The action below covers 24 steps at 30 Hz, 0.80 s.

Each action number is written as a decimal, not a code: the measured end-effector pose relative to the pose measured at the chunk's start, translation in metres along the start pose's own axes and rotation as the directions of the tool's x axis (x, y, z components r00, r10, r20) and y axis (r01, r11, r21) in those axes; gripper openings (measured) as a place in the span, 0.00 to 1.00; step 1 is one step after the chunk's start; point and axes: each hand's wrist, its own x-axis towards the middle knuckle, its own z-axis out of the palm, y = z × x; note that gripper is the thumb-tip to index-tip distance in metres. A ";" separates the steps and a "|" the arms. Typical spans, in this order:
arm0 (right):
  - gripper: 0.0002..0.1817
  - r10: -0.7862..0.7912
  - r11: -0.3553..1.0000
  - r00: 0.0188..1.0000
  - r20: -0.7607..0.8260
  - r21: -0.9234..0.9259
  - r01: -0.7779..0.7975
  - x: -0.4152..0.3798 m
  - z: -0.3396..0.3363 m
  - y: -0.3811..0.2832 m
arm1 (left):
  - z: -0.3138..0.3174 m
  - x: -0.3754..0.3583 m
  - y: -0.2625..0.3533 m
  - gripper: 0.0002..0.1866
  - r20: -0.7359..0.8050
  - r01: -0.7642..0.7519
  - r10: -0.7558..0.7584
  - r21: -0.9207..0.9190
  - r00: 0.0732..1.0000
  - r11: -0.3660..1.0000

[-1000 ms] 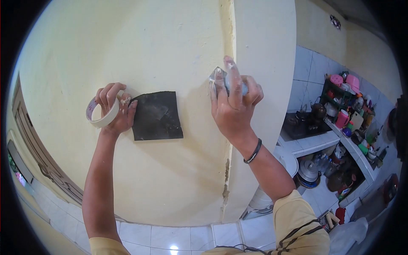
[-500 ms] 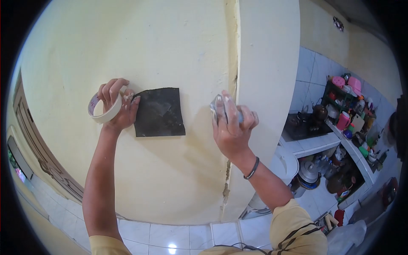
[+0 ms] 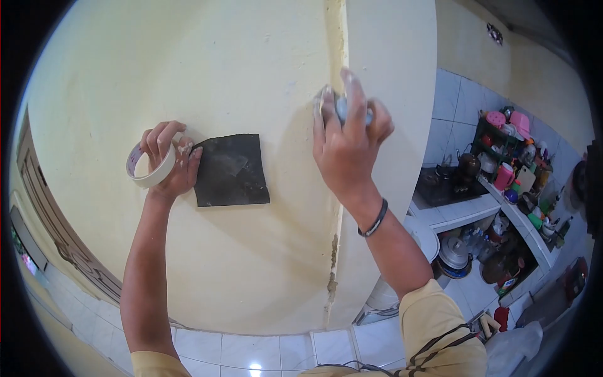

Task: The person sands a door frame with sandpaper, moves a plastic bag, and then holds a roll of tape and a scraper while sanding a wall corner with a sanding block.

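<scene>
My left hand [image 3: 171, 160] pinches the left edge of a black, roughly square sheet [image 3: 231, 179] between thumb and fingers. The sheet looks like sandpaper and carries pale dusty marks. Looped over the fingers of that hand is a roll of masking tape [image 3: 152, 174]. My right hand [image 3: 350, 147] grips a small bluish-grey object [image 3: 342, 108], mostly covered by the fingers; its kind does not show. White powder or putty coats those fingertips. They are at the vertical corner seam [image 3: 343, 38] of the cream wall [image 3: 251, 81].
Lower on the seam is a chipped, broken stretch [image 3: 332, 270]. A white tiled floor [image 3: 251, 352] runs below the wall. At right stand a kitchen counter [image 3: 468, 210], a black stove [image 3: 433, 188] and a crowded dish rack [image 3: 502, 138]. A brown door [image 3: 56, 207] is at far left.
My right hand has moved up along the corner seam with the bluish-grey object. My left hand still holds the sheet and tape roll in nearly the same place.
</scene>
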 end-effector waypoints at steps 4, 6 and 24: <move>0.14 -0.016 0.999 0.994 0.108 -0.035 0.020 -0.047 -0.016 -0.011 | -0.002 -0.002 0.001 0.09 0.018 0.061 -0.060 -0.050 0.998 0.997; 0.14 -0.075 0.996 0.988 0.133 -0.030 0.080 -0.074 -0.020 -0.011 | -0.002 -0.003 -0.002 0.09 0.030 0.034 -0.033 -0.023 0.999 0.999; 0.12 0.056 0.997 0.993 0.100 0.053 -0.062 -0.035 -0.013 -0.023 | -0.003 -0.002 0.002 0.08 0.021 0.008 -0.008 0.001 1.000 1.000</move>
